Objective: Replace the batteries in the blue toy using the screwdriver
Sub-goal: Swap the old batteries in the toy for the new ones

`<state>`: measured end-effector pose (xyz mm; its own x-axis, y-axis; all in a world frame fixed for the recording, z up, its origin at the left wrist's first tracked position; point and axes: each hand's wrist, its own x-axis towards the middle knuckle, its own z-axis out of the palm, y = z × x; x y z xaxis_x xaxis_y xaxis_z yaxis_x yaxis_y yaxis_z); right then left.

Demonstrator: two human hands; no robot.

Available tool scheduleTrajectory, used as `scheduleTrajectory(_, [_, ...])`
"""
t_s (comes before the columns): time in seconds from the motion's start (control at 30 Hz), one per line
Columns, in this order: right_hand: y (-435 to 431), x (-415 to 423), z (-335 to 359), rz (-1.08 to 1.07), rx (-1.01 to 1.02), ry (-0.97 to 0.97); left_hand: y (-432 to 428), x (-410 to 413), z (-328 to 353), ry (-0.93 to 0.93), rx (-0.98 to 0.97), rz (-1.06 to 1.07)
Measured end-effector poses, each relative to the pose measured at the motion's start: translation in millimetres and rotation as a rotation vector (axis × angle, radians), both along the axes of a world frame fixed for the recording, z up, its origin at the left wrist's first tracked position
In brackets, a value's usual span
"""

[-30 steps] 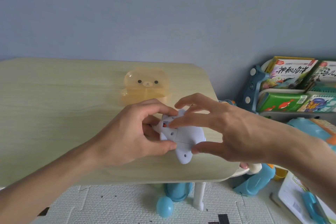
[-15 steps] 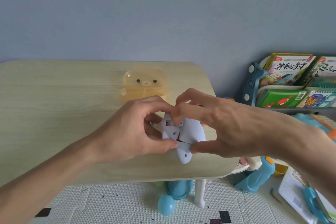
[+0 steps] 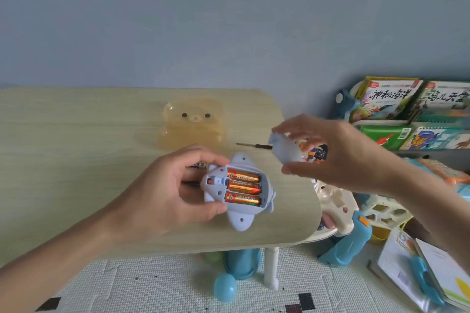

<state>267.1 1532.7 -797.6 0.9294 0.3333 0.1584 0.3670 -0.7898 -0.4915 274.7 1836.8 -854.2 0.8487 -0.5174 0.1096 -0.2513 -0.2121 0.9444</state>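
Evidently the left hand [image 3: 162, 193] is cradling the blue toy [image 3: 236, 192] belly-up over the worktop [image 3: 76, 160], exposing three batteries [image 3: 243, 187], while the right hand [image 3: 338, 152] is pinching the removed cover [image 3: 284, 151] aside at two o'clock, near the screwdriver [image 3: 254, 145].

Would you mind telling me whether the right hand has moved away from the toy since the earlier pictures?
Yes. The right hand has pulled away to the right and up from the blue toy, carrying the battery cover toward the wooden table's right edge, exposing the batteries.
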Motion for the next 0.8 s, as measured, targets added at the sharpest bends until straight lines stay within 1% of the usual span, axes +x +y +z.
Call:
scheduleTrajectory(0.07, [-1.7, -0.3, -13.6, -0.020, -0.095, 0.021, 1.4, -1.7, -0.7, -0.001, -0.012, -0.003])
scheduleTrajectory(0.17, [-2.8, 2.4, -27.6, 0.028, -0.159, 0.031, 2.9, -3.3, -1.6, 0.003, -0.011, -0.011])
scheduleTrajectory(0.4, [2.4, 1.5, -34.7, 0.059, -0.166, 0.069, 2.5, -7.8, -1.2, 0.073, -0.065, -0.015])
scheduleTrajectory(0.47, [3.5, -1.1, -34.6, 0.039, -0.165, 0.067, 2.6, -7.1, -1.1, 0.079, -0.069, -0.011])
scheduleTrajectory(0.53, [3.7, -4.6, -30.7, 0.008, -0.106, 0.036, 2.5, -5.9, -2.4, 0.093, -0.072, -0.002])
scheduleTrajectory(0.6, [4.6, -10.9, -24.7, -0.009, 0.003, 0.040, 1.7, -5.6, -3.8, 0.115, -0.076, 0.000])
scheduleTrajectory(0.7, [7.9, -26.7, -19.0, 0.018, 0.105, 0.141, -0.7, -7.4, -6.1, 0.136, -0.101, -0.006])
scheduleTrajectory(0.8, [16.9, -39.2, -24.6, 0.032, 0.185, 0.229, -2.9, -10.0, -7.3, 0.151, -0.179, 0.006])
